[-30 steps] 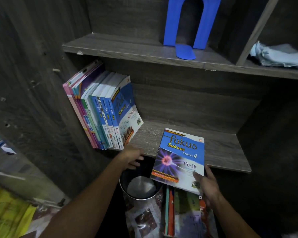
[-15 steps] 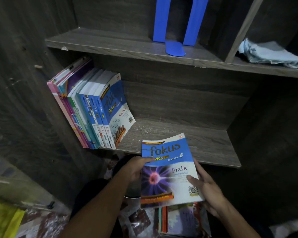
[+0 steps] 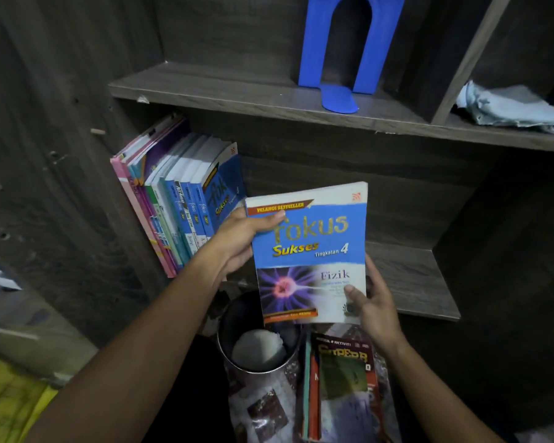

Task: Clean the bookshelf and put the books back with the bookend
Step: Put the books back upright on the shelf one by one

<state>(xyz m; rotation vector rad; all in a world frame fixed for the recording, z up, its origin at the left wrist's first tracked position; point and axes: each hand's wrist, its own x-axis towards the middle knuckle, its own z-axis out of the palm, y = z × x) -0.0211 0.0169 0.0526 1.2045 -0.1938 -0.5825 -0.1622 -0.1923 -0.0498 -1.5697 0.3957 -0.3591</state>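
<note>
Round metal bin [image 3: 230,321], upright, open-topped, with a pale crumpled wad [image 3: 258,348] inside. Patterned sheet [image 3: 264,409], brown and white, spread under and in front of the bin. Yellow material [image 3: 7,399], lower left corner, cut off by the frame edge.

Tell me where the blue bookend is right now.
In the head view the blue bookend stands upright at top centre on the upper shelf, left of the divider; the light blue cloth lies in the next compartment right.
</note>
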